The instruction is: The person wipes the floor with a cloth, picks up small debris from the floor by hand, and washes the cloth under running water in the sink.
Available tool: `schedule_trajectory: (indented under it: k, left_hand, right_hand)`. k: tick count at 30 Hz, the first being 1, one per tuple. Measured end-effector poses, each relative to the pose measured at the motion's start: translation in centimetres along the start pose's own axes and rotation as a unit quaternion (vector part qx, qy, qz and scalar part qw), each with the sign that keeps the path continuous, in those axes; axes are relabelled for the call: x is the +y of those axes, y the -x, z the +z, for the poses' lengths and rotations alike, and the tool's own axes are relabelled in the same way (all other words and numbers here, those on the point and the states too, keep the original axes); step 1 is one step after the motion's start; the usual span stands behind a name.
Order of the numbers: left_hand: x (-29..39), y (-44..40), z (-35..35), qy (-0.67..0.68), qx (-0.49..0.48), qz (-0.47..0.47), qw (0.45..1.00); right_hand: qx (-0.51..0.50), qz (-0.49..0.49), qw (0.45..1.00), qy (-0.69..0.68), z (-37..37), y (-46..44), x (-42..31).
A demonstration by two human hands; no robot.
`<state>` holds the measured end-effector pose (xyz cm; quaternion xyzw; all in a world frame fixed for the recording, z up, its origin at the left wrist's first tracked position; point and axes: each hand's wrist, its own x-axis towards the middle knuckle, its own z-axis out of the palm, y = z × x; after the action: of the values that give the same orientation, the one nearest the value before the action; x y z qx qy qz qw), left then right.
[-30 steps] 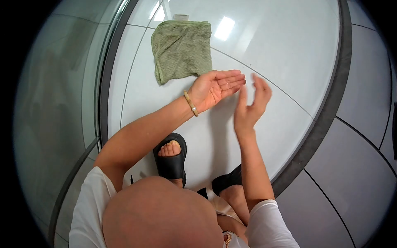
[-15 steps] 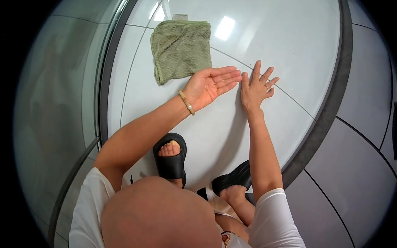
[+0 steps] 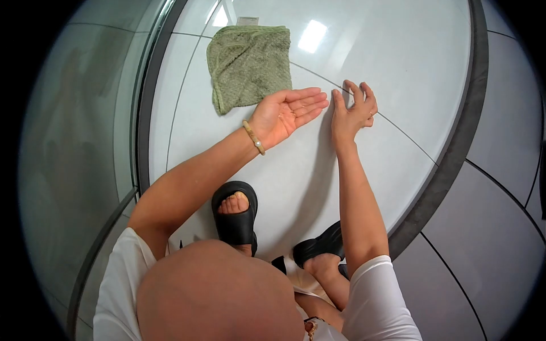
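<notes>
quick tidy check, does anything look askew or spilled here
Only the cloth looks slightly odd: it lies on the floor creased, its folded edges uneven. No spill shows.

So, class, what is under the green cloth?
The green cloth lies on the white tiled floor, visible around it. The part directly beneath is covered; anything else there cannot be seen.

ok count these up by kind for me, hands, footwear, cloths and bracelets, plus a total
The person's hands, left hand and right hand: 2
Black slip-on sandals: 2
Green folded textured fabric cloth: 1
Beige bracelet with a pale bead: 1
Total: 6
</notes>
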<state>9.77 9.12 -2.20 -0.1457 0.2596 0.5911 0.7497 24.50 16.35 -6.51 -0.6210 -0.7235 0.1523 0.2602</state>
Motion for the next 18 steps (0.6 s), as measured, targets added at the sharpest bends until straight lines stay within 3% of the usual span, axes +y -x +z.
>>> schedule_trajectory:
  k: [4, 10, 15, 18]
  left_hand:
    - [-0.1, -0.3, -0.1, 0.007, -0.004, -0.004, 1.000]
    - [-0.1, -0.2, 0.3, 0.000, -0.001, 0.003, 1.000]
    - [0.0, -0.2, 0.0, 0.007, 0.003, 0.004, 1.000]
    - [0.0, -0.1, -0.2, 0.003, 0.000, 0.009, 1.000]
  right_hand:
    - [-0.056, 0.039, 0.996, -0.062, 0.2, -1.0, 0.4]
    - [-0.048, 0.098, 0.989, -0.102, 1.4, -1.9, 0.3]
    - [-0.003, 0.001, 1.000, -0.026, 2.4, -1.7, 1.3]
    - [-0.019, 0.002, 1.000, -0.005, 2.0, -1.9, 0.9]
